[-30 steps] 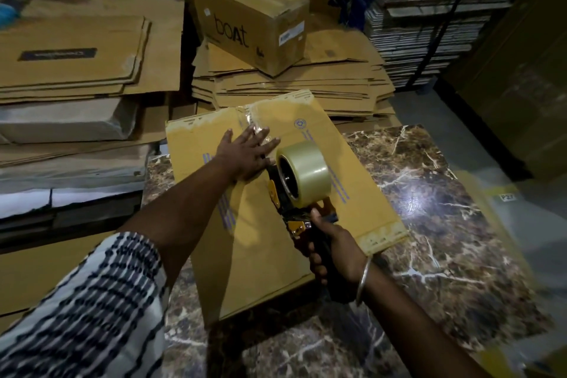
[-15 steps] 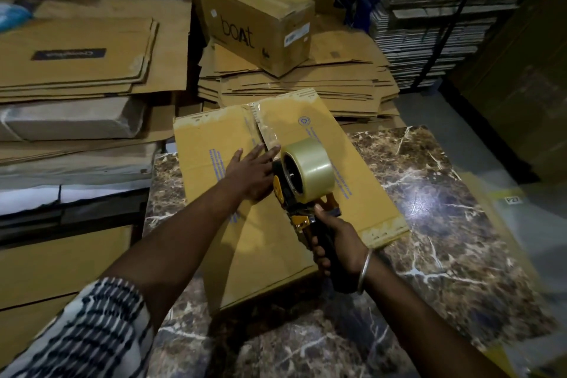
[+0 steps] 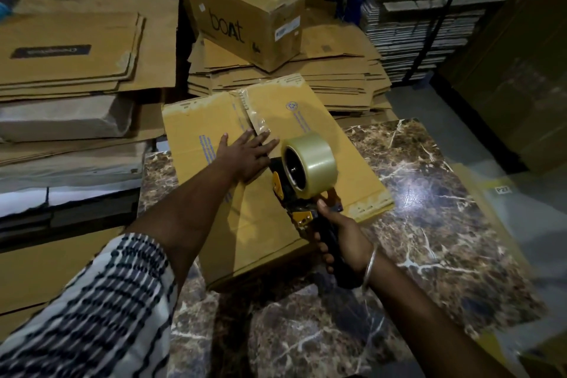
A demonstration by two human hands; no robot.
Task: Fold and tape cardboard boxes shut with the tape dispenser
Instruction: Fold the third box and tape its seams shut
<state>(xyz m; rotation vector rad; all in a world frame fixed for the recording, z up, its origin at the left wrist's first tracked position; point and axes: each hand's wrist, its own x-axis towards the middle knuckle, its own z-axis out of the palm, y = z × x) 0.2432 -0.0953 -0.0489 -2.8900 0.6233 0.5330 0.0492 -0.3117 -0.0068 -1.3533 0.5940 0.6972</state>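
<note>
Taping the centre seam right now. Flattened cardboard box [image 3: 270, 169] lying mid-frame on the marble table [image 3: 429, 224], far end hanging past the table edge. Left hand [image 3: 245, 156] spread flat, fingers straight, pressing down beside the seam and the laid tape strip [image 3: 256, 120]. Right hand [image 3: 340, 242] wrapped tight round the tape dispenser [image 3: 306, 181] handle.

Tips: keep the roll low, pull straight toward the lower frame, hold steady tension, smooth behind it.

Versus 0.5 s ago: dispenser dragged a bit further down the seam, left palm opened flatter, more strip showing.
</note>
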